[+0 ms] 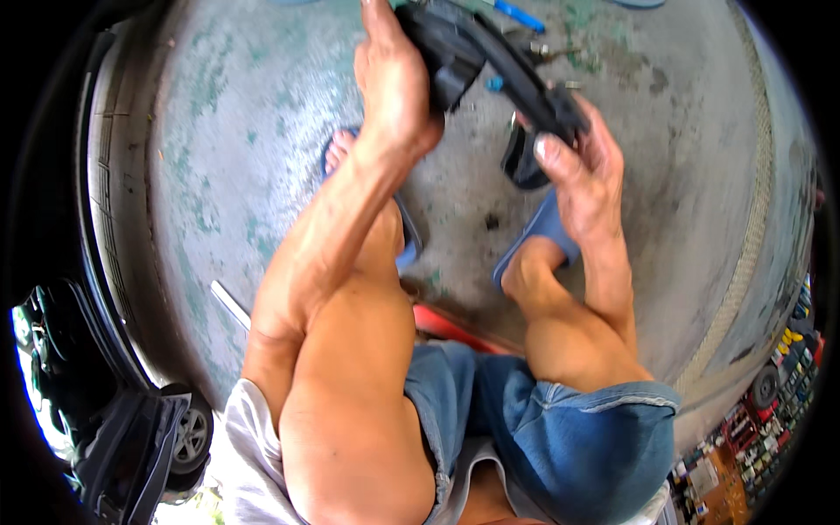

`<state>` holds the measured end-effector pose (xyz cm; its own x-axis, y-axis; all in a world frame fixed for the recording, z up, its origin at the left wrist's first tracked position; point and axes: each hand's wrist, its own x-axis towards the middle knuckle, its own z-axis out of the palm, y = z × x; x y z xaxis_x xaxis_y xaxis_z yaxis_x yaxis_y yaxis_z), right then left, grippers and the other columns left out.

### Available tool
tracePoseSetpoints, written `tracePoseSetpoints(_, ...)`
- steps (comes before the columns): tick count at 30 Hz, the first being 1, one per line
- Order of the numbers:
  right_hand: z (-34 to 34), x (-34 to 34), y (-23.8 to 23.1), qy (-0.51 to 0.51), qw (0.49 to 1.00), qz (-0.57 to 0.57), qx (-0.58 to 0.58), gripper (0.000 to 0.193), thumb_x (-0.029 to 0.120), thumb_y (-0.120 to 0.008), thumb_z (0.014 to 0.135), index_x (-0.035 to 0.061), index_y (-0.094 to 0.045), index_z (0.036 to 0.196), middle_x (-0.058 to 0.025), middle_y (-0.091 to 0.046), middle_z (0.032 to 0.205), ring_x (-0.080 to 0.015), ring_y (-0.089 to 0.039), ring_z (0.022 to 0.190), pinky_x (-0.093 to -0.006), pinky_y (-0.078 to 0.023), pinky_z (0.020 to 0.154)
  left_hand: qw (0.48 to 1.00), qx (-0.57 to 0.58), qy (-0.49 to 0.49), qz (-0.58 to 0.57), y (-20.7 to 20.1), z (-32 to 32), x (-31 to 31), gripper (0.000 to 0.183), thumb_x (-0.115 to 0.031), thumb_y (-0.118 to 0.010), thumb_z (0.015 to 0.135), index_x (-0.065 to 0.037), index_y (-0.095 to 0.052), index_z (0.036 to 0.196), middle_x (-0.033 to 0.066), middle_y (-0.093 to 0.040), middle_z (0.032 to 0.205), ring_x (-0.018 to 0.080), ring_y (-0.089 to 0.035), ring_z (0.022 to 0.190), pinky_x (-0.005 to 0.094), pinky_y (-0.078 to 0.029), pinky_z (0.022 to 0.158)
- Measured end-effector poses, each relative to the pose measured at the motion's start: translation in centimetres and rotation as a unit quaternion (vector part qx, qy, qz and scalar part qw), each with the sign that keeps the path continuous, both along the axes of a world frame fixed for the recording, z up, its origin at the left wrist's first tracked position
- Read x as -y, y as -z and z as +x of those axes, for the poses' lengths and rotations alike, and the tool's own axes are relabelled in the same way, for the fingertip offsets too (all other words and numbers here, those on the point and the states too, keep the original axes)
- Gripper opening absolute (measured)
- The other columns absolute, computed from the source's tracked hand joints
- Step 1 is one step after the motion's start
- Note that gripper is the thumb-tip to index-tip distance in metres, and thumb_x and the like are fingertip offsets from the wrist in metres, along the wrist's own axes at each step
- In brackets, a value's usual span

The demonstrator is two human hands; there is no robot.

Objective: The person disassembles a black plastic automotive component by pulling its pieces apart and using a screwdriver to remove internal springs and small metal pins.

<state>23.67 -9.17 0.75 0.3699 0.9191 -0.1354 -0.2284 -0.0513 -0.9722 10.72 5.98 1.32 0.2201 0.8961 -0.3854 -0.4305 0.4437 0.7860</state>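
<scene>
A bulky black plastic part [446, 48] with a long curved arm is held up over the concrete floor, between my two hands. A small blue piece [495, 84] shows along its inner edge. My left hand [394, 87] is closed on the bulky left end, with most of its fingers hidden. At the other end, my right hand [591, 171] grips the narrow tip of the arm [547, 103] between thumb and fingers. A curved black flap [523, 159] hangs beside the right thumb; whether it joins the part I cannot tell.
A blue-handled tool [520, 15] and small metal pieces lie on the floor [262, 114] beyond the part. My feet in blue slippers [534, 229] stand below it. A red low seat edge [455, 328] shows under me. A vehicle wheel [190, 437] is lower left, cluttered shelves lower right.
</scene>
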Motion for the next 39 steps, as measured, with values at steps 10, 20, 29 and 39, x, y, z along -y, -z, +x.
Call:
tracePoseSetpoints(10,-1.4,1.0,-2.5,-0.017,0.998,0.052,0.020,0.072,0.009,-0.081,0.083,-0.0070,-0.043,0.142,-0.0135,-0.059,0.126,-0.0202,-0.060,0.116,-0.0341,-0.047,0.102,0.998,0.035,-0.007,0.045,-1.0,-0.8,-0.8,0.074,-0.070,-0.040,0.099,-0.002,-0.065,0.110,0.0140,-0.073,0.094,0.0275,-0.072,0.083,0.0435,-0.060,0.081)
tracePoseSetpoints(20,-0.2,2.1,-3.0,-0.028,0.998,0.045,0.045,0.072,0.013,-0.081,0.080,-0.0059,-0.047,0.140,-0.0130,-0.059,0.125,-0.0195,-0.060,0.113,-0.0339,-0.048,0.098,0.994,0.046,0.040,0.090,-1.4,-1.2,-1.0,0.073,-0.072,-0.038,0.098,-0.006,-0.062,0.118,0.0139,-0.072,0.097,0.0290,-0.071,0.089,0.0451,-0.059,0.083)
tracePoseSetpoints(29,-0.5,2.7,-2.1,-0.030,0.982,0.098,0.157,0.074,0.017,-0.083,0.077,-0.0055,-0.049,0.139,-0.0150,-0.058,0.129,-0.0210,-0.059,0.114,-0.0337,-0.047,0.098,0.989,0.083,0.081,0.095,-2.6,-1.2,-0.3,0.073,-0.071,-0.035,0.099,-0.007,-0.059,0.124,0.0112,-0.068,0.104,0.0311,-0.069,0.100,0.0485,-0.057,0.088)
tracePoseSetpoints(39,-0.6,2.4,-2.4,0.013,0.968,0.079,0.239,0.063,0.028,-0.080,0.084,-0.0053,-0.058,0.133,-0.0117,-0.064,0.098,-0.0181,-0.062,0.088,-0.0303,-0.050,0.080,0.978,0.116,0.164,0.053,-2.6,-0.6,0.8,0.071,-0.071,-0.038,0.098,-0.006,-0.057,0.122,0.0123,-0.065,0.107,0.0319,-0.068,0.103,0.0495,-0.058,0.090)
